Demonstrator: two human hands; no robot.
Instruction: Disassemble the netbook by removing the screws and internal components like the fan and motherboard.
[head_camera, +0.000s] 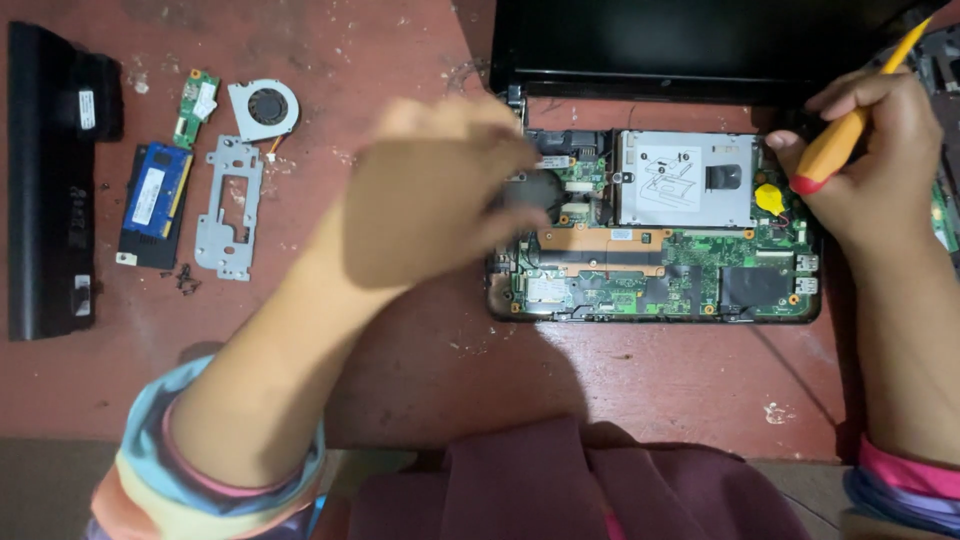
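Observation:
An opened small laptop (655, 270) lies on the red table with its green circuit board, copper heat pipe and silver drive cage (685, 180) bare. My left hand (430, 195) hovers blurred over the board's left end, fingertips at a dark round part (535, 190); whether it grips that part is unclear. My right hand (885, 165) rests at the laptop's right edge, shut on a yellow and orange screwdriver (850, 125) whose tip points down toward the board's top right corner.
Removed parts lie at the left: a long black battery (50, 180), a blue memory module (155, 195), a small green board (195, 105), a round fan (263, 108), a grey metal bracket (230, 205), tiny screws (186, 280). The laptop's black lid (690, 45) stands behind.

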